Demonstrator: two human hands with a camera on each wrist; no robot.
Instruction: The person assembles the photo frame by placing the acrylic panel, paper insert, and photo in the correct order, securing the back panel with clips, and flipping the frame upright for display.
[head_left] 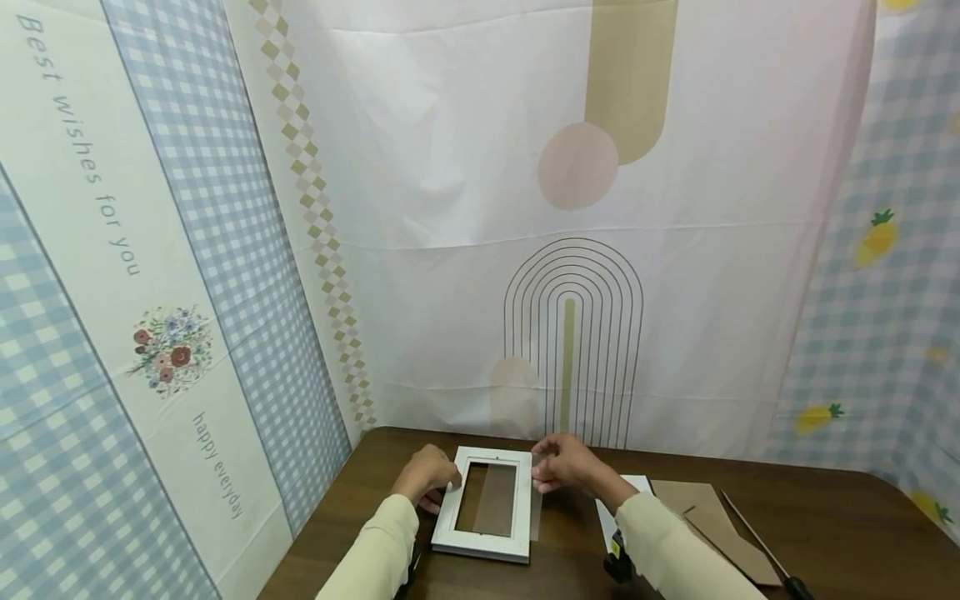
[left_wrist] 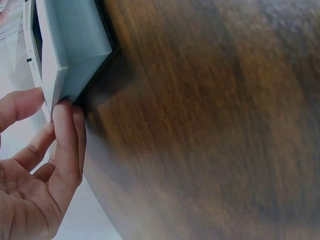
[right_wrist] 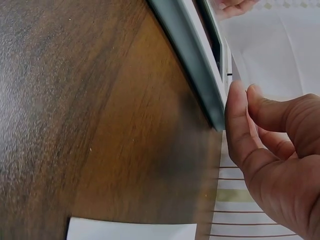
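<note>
A white picture frame [head_left: 480, 546] lies on the brown table, its rectangular opening facing up. My left hand [head_left: 426, 475] holds its left side; in the left wrist view that hand's thumb and fingers [left_wrist: 65, 135] grip the frame's edge. A clear, thin sheet [head_left: 536, 517] shows through part of the opening and sticks out past the frame's right side. At the upper right of the frame, my right hand [head_left: 567, 465] pinches the sheet's edge. Thumb and forefinger of the right hand [right_wrist: 280, 165] meet in the right wrist view, beside the frame's corner.
To the right, partly under my right forearm, lie a white sheet [head_left: 609, 521] and a brown backing board [head_left: 720, 542]. A long-shafted screwdriver with a black handle [head_left: 798, 587] rests across the board's right edge. Patterned cloths [head_left: 450, 292] hang behind the table [head_left: 570, 575] and at both sides.
</note>
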